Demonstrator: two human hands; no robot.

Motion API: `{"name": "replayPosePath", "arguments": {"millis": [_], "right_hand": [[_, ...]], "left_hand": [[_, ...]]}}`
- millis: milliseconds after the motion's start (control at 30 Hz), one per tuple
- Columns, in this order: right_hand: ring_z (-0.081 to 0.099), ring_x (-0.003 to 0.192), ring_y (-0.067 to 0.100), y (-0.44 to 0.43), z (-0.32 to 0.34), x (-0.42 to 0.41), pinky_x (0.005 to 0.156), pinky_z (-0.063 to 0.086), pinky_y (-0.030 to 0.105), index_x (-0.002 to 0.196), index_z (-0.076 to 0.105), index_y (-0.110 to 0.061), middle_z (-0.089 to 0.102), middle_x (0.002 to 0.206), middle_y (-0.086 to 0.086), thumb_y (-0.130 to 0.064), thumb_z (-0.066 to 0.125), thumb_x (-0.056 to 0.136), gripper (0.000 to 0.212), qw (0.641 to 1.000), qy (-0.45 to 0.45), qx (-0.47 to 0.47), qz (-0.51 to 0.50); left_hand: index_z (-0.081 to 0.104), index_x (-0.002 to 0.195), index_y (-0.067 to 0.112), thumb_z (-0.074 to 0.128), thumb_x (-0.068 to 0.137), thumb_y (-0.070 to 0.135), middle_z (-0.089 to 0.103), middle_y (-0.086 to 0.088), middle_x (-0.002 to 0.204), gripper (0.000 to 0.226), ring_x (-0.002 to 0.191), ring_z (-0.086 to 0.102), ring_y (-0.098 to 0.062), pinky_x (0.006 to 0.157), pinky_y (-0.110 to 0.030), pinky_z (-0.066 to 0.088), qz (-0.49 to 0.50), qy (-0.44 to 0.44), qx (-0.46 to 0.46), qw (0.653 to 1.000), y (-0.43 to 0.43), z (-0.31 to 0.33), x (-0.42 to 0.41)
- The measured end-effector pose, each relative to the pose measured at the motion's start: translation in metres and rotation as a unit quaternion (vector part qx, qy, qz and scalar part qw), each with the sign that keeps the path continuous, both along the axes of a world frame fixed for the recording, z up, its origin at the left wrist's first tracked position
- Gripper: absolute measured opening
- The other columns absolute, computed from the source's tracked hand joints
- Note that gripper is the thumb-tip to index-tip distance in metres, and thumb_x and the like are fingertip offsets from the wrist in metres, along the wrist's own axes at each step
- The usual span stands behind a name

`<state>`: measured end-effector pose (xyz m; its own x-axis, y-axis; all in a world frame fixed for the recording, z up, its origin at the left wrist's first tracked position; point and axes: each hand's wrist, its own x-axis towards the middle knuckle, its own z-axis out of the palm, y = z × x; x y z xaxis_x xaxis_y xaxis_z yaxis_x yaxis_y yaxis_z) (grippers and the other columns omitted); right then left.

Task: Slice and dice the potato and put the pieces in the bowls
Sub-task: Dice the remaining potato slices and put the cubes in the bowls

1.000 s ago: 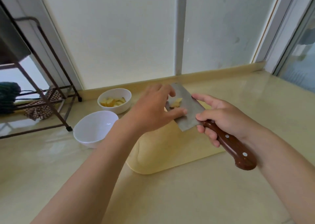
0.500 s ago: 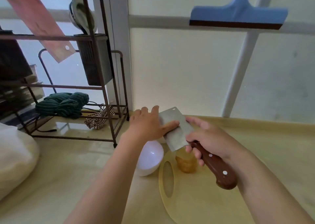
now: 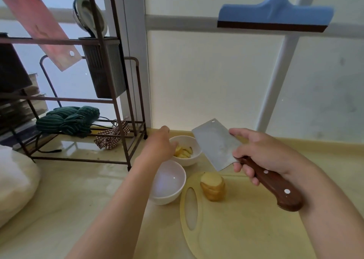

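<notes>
Right hand [image 3: 264, 156] wrapped tight round the wooden handle of the cleaver [image 3: 216, 146], blade up in the air over the far bowl [image 3: 194, 158] with potato slices [image 3: 184, 152] in it. Left hand [image 3: 159, 148] reaching over that bowl's rim, fingers hidden so can't tell open or closed. Rest of the potato [image 3: 212, 185] sat cut-face-up on the yellow cutting board [image 3: 246, 219], right beside the empty near bowl [image 3: 169, 183]

Counter [image 3: 78, 189] — bowls [image 3: 169, 181], board [image 3: 246, 229], rack [image 3: 82, 101]

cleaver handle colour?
Reddish-brown wood with pale rivets; the cleaver handle sits in the right hand, head view.
</notes>
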<state>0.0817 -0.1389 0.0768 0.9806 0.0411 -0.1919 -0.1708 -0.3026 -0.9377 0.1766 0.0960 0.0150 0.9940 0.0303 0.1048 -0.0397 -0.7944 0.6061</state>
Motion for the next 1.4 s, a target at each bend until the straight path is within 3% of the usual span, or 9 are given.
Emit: {"name": "replayPosePath", "arguments": {"millis": [200, 300, 433, 567, 800, 1200, 1400], "right_hand": [[0.052, 0.042, 0.019, -0.006, 0.004, -0.003, 0.041, 0.047, 0.029, 0.156, 0.036, -0.034, 0.067, 0.063, 0.014, 0.002, 0.052, 0.097, 0.071, 0.999, -0.004, -0.046, 0.006], [0.056, 0.044, 0.02, -0.009, 0.006, -0.006, 0.043, 0.05, 0.03, 0.156, 0.034, -0.041, 0.069, 0.063, 0.011, 0.001, 0.048, 0.096, 0.075, 0.994, -0.017, -0.108, 0.004], [0.059, 0.044, 0.02, -0.016, 0.01, -0.008, 0.045, 0.051, 0.029, 0.158, 0.03, -0.045, 0.071, 0.064, 0.011, -0.001, 0.043, 0.095, 0.078, 0.986, -0.027, -0.161, -0.013], [0.06, 0.043, 0.019, -0.02, 0.011, -0.009, 0.045, 0.052, 0.029, 0.159, 0.028, -0.046, 0.072, 0.065, 0.011, -0.003, 0.042, 0.094, 0.079, 0.984, -0.034, -0.173, -0.025], [0.061, 0.046, 0.018, -0.018, 0.011, -0.009, 0.048, 0.053, 0.029, 0.159, 0.028, -0.046, 0.072, 0.065, 0.01, -0.003, 0.041, 0.095, 0.078, 0.982, -0.033, -0.185, -0.017], [0.064, 0.05, 0.022, -0.021, 0.008, -0.004, 0.053, 0.056, 0.033, 0.159, 0.028, -0.045, 0.073, 0.061, 0.007, -0.004, 0.042, 0.094, 0.078, 0.977, -0.026, -0.213, -0.007], [0.063, 0.047, 0.019, -0.023, 0.013, -0.006, 0.052, 0.055, 0.031, 0.16, 0.029, -0.04, 0.074, 0.07, 0.012, -0.003, 0.042, 0.096, 0.075, 0.974, -0.038, -0.223, -0.004]], "left_hand": [[0.051, 0.134, 0.019, 0.056, 0.093, 0.022, 0.056, -0.003, 0.129, 0.041, 0.106, 0.057, -0.019, 0.082, -0.029, 0.049, -0.027, -0.017, 0.025, 0.999, -0.003, 0.013, -0.004], [0.061, 0.124, 0.021, 0.06, 0.092, 0.028, 0.062, 0.004, 0.122, 0.033, 0.104, 0.059, -0.012, 0.084, -0.026, 0.05, -0.126, -0.027, 0.046, 0.991, -0.012, 0.034, -0.019], [0.057, 0.127, 0.031, 0.071, 0.078, 0.052, 0.061, 0.018, 0.116, 0.056, 0.104, 0.06, -0.005, 0.092, -0.031, 0.052, -0.258, 0.059, 0.124, 0.956, -0.035, 0.05, -0.048], [0.049, 0.134, 0.038, 0.078, 0.071, 0.049, 0.057, 0.021, 0.118, 0.07, 0.103, 0.06, -0.005, 0.089, -0.032, 0.055, -0.314, 0.116, 0.202, 0.921, -0.053, 0.042, -0.057], [0.06, 0.117, 0.035, 0.078, 0.074, 0.04, 0.057, 0.02, 0.095, 0.046, 0.089, 0.06, -0.004, 0.079, -0.026, 0.056, -0.318, 0.077, 0.238, 0.914, -0.062, 0.032, -0.055], [0.058, 0.085, 0.035, 0.076, 0.062, 0.051, 0.06, 0.012, 0.09, 0.033, 0.079, 0.062, -0.01, 0.069, -0.03, 0.057, -0.295, 0.066, 0.25, 0.92, -0.062, 0.034, -0.056], [0.059, 0.093, 0.034, 0.08, 0.066, 0.046, 0.064, 0.012, 0.088, 0.036, 0.077, 0.063, -0.009, 0.071, -0.03, 0.056, -0.29, 0.051, 0.154, 0.943, -0.066, 0.051, -0.072]]}}
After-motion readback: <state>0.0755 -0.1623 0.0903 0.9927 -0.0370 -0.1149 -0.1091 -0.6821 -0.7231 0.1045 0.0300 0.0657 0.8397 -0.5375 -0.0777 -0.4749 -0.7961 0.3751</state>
